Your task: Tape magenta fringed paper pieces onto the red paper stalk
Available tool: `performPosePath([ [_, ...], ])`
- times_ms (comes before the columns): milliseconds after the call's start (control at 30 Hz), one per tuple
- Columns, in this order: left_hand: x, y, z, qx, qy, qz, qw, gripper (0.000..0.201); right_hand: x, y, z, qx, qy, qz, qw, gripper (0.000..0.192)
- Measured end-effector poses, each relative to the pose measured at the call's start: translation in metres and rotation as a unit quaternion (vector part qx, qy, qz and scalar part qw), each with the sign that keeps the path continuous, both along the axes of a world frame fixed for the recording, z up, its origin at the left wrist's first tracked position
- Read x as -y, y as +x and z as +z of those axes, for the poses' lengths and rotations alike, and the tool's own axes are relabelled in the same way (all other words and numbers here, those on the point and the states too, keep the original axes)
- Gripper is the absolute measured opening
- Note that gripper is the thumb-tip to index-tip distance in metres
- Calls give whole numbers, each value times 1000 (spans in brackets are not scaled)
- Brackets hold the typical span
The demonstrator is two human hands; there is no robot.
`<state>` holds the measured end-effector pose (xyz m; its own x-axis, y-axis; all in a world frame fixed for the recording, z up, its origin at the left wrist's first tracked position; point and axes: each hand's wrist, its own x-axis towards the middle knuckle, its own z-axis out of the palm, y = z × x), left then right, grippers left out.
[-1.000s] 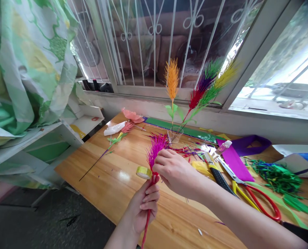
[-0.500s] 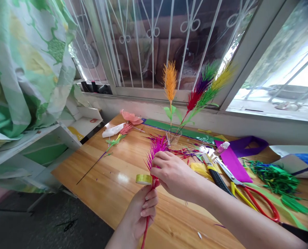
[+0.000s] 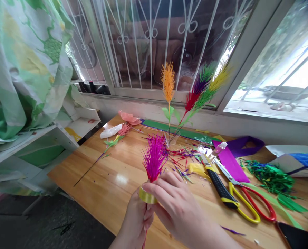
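Note:
A magenta bristly artificial flower spike (image 3: pixel 154 157) stands upright over the table, its red base narrowing to a thin stem. Wrapped round that stem is my left hand (image 3: pixel 136 217), closed, just below the base. My right hand (image 3: pixel 178 204) grips a roll of yellow tape (image 3: pixel 148 197) held against the stem under the bristles. The far side of the roll and part of the stem are hidden by my fingers.
Finished spikes, one orange (image 3: pixel 167 81) and others multicoloured (image 3: pixel 195 95), stand in a clear cup (image 3: pixel 173 137). A pink spike (image 3: pixel 124 129) lies left. To the right lie a black-and-yellow cutter (image 3: pixel 220 185), scissors (image 3: pixel 262 204), green shreds (image 3: pixel 271 176) and a small bottle (image 3: pixel 219 148).
My right hand has come down from the magenta bristles to the tape roll. The roll has shifted lower and in front of the stem, and the bristles are now uncovered.

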<state>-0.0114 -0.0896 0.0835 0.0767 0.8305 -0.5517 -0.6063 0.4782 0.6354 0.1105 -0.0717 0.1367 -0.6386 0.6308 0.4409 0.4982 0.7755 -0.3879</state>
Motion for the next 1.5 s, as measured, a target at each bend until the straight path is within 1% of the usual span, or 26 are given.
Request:
performPosePath([
  [33,2,1,2,-11,15,11,1000,25,5,1,-6,-39,11,-6,999,26],
  [133,7,4,6,-25,42,23,999,35,17,11,-21,-141,22,-23,989,35],
  [233,11,5,10,-17,50,10,999,35,27,24,-28,-179,5,-38,983,43],
  [333,12,4,14,-4,64,-15,998,32,31,32,-31,-190,-9,-50,981,43],
  [467,11,3,16,20,80,-31,996,28,29,32,-34,-196,-10,-47,979,41],
  [567,10,1,14,32,82,-25,996,26,26,30,-39,-189,-20,-44,981,39],
  [667,10,-1,10,52,85,-30,995,29,24,29,-43,-187,-26,-47,981,37],
  [733,10,-4,8,88,86,-45,991,30,23,29,-44,-186,-28,-46,981,38],
  [833,10,-9,5,133,89,-48,986,23,23,26,-43,-193,-36,-52,979,38],
  [900,9,-11,5,110,91,-39,989,19,23,23,-41,-204,-38,-56,977,38],
  [1033,6,-9,8,21,84,-22,996,27,24,17,-37,-224,-41,-57,972,38],
  [1133,6,-7,11,-14,88,-3,996,31,25,16,-35,-231,-37,-55,971,38],
  [1233,5,-7,11,-19,92,12,996,31,25,16,-35,-233,-35,-48,971,38],
  [1367,3,-9,8,2,87,6,996,27,23,14,-40,-232,-45,-49,970,36],
  [1500,1,-11,6,18,78,7,997,25,21,8,-39,-250,-18,-58,966,36],
])
